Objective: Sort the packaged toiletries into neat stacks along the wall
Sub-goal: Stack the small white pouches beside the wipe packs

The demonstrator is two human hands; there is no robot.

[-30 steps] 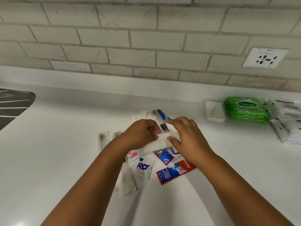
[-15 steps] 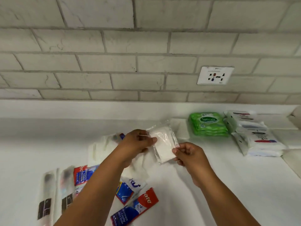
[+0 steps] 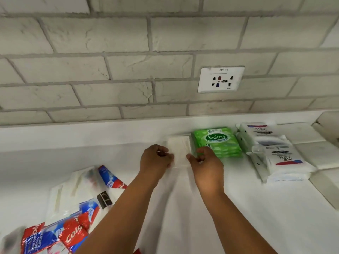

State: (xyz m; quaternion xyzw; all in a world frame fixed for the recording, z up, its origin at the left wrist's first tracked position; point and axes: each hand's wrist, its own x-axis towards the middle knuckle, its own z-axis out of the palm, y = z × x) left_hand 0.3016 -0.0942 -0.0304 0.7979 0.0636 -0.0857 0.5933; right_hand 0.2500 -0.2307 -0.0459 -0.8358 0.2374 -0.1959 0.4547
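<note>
From the head camera, both forearms reach up from the bottom of the frame toward the wall. The left hand [image 3: 156,158] and the right hand [image 3: 205,162] meet at centre frame on a flat white packet in clear wrap [image 3: 178,153], each pinching one side edge of it between thumb and fingertips. The packet lies low over the white counter [image 3: 238,208], its far end at the foot of the wall ledge; whether it rests on another white packet beneath I cannot tell.

Just right of the packet, touching or nearly so, is a stack of green Sanicare wipes packs [image 3: 218,142], and the right hand's fingers overlap its lower left corner. Further right, a stack of white Dove packets [image 3: 280,158] sits along the wall, beside the green stack.

In the lower left of the frame lies an unsorted heap: red and blue Colgate toothpaste sachets [image 3: 73,233], another red and blue sachet [image 3: 110,178] higher up, and clear packets with white contents [image 3: 73,191], partly blurred.

On the grey brick-pattern tile wall [image 3: 91,70], upper right of centre, is a white power socket [image 3: 221,79] labelled 8PP-1.
</note>
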